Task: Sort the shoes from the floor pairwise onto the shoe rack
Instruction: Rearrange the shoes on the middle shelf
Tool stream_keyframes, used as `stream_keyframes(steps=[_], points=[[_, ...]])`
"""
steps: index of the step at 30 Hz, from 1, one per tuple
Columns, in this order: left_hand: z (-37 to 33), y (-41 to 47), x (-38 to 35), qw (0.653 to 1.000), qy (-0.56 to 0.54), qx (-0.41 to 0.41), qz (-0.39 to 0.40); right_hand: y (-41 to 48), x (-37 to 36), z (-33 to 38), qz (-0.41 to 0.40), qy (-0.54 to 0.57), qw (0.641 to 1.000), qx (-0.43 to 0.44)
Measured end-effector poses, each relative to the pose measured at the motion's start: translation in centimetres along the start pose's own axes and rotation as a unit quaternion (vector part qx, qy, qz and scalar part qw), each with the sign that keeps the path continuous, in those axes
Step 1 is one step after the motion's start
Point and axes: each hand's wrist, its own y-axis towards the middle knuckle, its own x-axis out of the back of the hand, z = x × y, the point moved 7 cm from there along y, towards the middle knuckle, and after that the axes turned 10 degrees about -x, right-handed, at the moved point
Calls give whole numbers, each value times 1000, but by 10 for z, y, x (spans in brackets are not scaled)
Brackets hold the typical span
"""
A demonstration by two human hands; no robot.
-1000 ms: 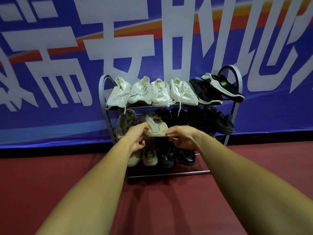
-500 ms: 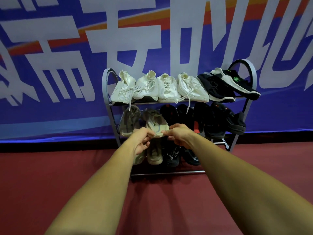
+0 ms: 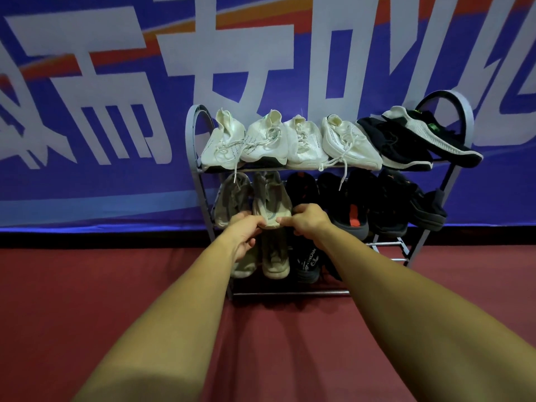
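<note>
A grey metal shoe rack [image 3: 193, 132] with three shelves stands on the floor against a banner. Both hands hold the toe of a beige shoe [image 3: 269, 198] on the middle shelf, my left hand [image 3: 242, 233] from the left and my right hand [image 3: 309, 221] from the right. Its beige mate [image 3: 232, 198] rests just left of it. Several white sneakers [image 3: 301, 140] and two black shoes [image 3: 406, 143] line the top shelf. Black shoes [image 3: 385, 204] fill the middle shelf's right side. On the bottom shelf sit beige shoes [image 3: 275, 259] and a black shoe [image 3: 307, 262].
A blue banner [image 3: 87, 111] with large white characters hangs behind the rack. Dark red floor [image 3: 87, 285] spreads in front and to both sides. A black strip [image 3: 87, 242] runs along the banner's base.
The beige shoe has moved further back onto the middle shelf, with both hands still on its toe. The view has shifted, so the rack sits more to the right.
</note>
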Motion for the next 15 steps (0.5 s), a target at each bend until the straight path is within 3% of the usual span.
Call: stream_keyframes(steps=[15], points=[[2,21,20,997,69,-7,-24,10,-14,17,-58,-130,990,15]])
